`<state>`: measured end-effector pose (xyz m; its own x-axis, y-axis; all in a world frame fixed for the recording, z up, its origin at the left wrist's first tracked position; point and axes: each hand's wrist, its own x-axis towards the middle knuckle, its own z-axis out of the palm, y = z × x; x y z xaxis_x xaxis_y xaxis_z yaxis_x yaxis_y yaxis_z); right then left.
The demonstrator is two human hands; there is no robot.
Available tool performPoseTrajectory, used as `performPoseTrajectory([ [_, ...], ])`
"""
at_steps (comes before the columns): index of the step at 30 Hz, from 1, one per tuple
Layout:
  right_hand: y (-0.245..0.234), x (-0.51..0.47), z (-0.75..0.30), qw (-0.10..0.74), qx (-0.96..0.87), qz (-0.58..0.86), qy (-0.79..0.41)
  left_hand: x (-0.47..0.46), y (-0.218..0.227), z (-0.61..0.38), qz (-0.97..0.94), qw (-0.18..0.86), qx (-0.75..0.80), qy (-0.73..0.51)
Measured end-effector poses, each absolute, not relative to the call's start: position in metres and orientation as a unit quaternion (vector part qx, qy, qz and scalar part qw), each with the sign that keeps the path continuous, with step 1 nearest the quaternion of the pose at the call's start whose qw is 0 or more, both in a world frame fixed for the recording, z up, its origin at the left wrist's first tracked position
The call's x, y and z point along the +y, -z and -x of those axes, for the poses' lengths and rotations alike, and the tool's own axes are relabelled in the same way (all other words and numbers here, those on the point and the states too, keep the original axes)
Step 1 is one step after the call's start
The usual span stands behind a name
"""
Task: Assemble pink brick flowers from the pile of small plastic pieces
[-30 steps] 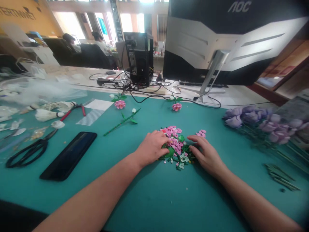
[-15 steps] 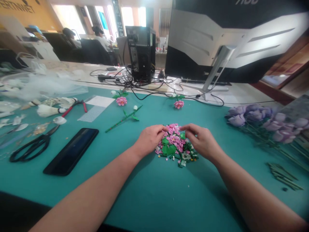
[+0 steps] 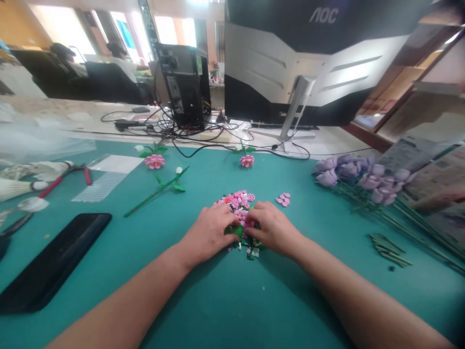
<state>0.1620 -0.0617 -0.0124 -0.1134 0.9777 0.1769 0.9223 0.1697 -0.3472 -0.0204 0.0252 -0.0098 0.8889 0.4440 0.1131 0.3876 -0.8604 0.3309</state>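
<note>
A heap of small plastic building-brick pieces, mostly pink petals (image 3: 240,198) with some green and white ones, lies on the green mat between my hands. My left hand (image 3: 210,230) reaches in from the left, thumb and forefinger closed on a green leaf piece (image 3: 237,231). From the other side, my right hand (image 3: 271,227) has its fingertips pinched together in the heap; what they hold is hidden. A few pink petal pieces (image 3: 283,199) lie apart, just beyond my right hand.
Behind the heap are a green brick stem (image 3: 158,191) and two pink brick flowers (image 3: 154,161), (image 3: 247,161). A black phone-like slab (image 3: 54,261), pliers (image 3: 51,186) and shuttlecocks (image 3: 22,188) lie left. Purple flowers (image 3: 348,169) and green sticks (image 3: 388,251) lie right. A monitor (image 3: 290,63) stands behind.
My view has swung right. Both hands have come from the heap's far edge down into its nearer part, fingers closer together. A pink petal group now shows right of the heap.
</note>
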Motion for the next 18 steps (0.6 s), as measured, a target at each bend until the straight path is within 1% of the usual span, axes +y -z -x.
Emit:
performPoseTrajectory([
  [3, 0.015, -0.062, -0.16, 0.165, -0.749, 0.638, -0.06, 0.025, 0.01, 0.021, -0.962, 0.137, 0.222, -0.081],
  [11, 0.022, -0.06, -0.164, 0.191, -0.754, 0.622, -0.092, 0.025, 0.013, 0.023, -0.96, 0.115, 0.24, -0.088],
  [18, 0.023, -0.061, -0.161, 0.172, -0.762, 0.619, -0.078, 0.022, 0.011, 0.023, -0.959, 0.11, 0.241, -0.095],
])
